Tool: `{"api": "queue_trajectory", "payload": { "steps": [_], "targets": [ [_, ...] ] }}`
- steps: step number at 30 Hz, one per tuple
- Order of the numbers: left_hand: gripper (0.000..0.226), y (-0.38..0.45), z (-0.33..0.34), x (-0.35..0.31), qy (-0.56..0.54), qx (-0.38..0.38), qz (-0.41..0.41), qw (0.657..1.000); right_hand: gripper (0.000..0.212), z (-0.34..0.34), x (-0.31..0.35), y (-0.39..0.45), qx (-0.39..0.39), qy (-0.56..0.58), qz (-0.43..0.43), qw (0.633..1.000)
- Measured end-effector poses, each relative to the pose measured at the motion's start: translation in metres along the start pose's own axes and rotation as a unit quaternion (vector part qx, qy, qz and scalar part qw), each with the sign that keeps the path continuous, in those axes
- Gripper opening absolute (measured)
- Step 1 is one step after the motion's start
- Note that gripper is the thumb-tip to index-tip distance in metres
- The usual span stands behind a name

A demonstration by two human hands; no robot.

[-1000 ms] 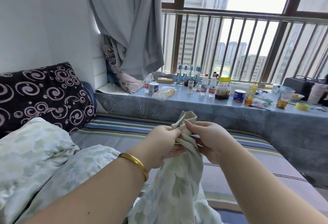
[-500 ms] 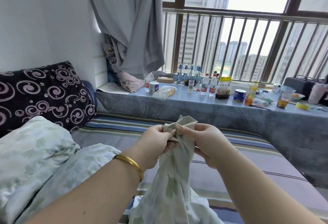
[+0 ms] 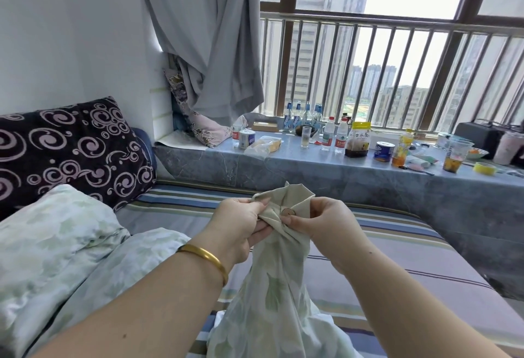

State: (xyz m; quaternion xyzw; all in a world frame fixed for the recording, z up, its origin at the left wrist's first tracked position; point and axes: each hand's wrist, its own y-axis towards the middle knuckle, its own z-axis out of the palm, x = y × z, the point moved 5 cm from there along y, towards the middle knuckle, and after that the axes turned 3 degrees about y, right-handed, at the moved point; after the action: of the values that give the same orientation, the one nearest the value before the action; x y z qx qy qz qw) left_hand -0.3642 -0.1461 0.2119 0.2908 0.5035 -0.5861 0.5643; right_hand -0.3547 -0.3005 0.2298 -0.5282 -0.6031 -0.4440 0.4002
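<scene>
1. Left hand (image 3: 243,223): grip clamped on the bunched top edge of the pale leaf-print cover (image 3: 276,286), thumb and fingers pinching the cloth.
2. Right hand (image 3: 330,224): grip clamped on the same edge, thumb tip just beside a round brown button (image 3: 287,212).
3. Cover: held up between both hands above the striped bed (image 3: 397,258), with its lower part hanging down.
4. Gold bangle (image 3: 207,258): on the left wrist.

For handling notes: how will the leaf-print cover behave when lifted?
Likely floppy: the leaf-print cover hangs in folds below the left hand and right hand. Probably light, since fingertip pinches hold it up. The button seems its only stiff spot.
</scene>
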Motion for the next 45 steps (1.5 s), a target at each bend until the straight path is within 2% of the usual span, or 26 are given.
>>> {"api": "queue_trajectory", "payload": {
  "steps": [4,8,13,16,23,28,30,34,37,41,45],
  "targets": [
    [0.008,-0.006,0.003,0.005,-0.005,0.049,-0.019,0.999,0.018,-0.001,-0.001,-0.001,0.012,0.017,0.008,1.000],
    [0.011,-0.006,0.001,-0.002,-0.006,0.031,0.002,0.999,0.014,0.003,-0.004,-0.001,0.051,0.103,0.045,0.992],
    [0.007,-0.007,0.003,-0.007,0.036,0.025,0.039,0.998,0.016,0.001,-0.001,0.001,0.004,0.107,0.027,0.994],
    [0.006,-0.007,0.003,-0.009,0.049,0.016,0.048,0.997,0.014,-0.001,0.006,-0.002,-0.012,0.090,0.005,0.996],
    [0.011,-0.012,0.005,-0.015,0.057,0.000,0.025,0.998,0.020,0.000,0.024,-0.009,-0.022,-0.034,-0.068,0.997],
    [0.039,-0.018,0.010,-0.020,0.031,0.078,-0.016,0.996,0.019,-0.006,0.026,-0.009,-0.052,-0.087,-0.089,0.991],
    [0.041,-0.019,0.011,-0.021,0.031,0.106,-0.014,0.994,0.018,-0.009,0.024,-0.008,-0.061,-0.086,-0.085,0.991],
    [0.021,-0.018,0.012,-0.017,0.050,0.138,0.029,0.989,0.011,-0.011,0.017,-0.007,-0.046,0.006,-0.057,0.997],
    [0.011,-0.015,0.009,-0.010,0.023,0.102,0.057,0.993,0.010,-0.007,0.011,-0.008,-0.013,0.099,-0.014,0.995],
    [0.012,-0.016,0.011,-0.004,-0.025,0.063,0.089,0.994,0.026,0.001,0.007,-0.011,0.020,0.219,0.055,0.974],
    [0.016,-0.014,0.008,-0.002,0.023,0.012,0.121,0.992,0.009,0.004,0.005,-0.013,0.024,0.263,0.111,0.958]
  ]
}}
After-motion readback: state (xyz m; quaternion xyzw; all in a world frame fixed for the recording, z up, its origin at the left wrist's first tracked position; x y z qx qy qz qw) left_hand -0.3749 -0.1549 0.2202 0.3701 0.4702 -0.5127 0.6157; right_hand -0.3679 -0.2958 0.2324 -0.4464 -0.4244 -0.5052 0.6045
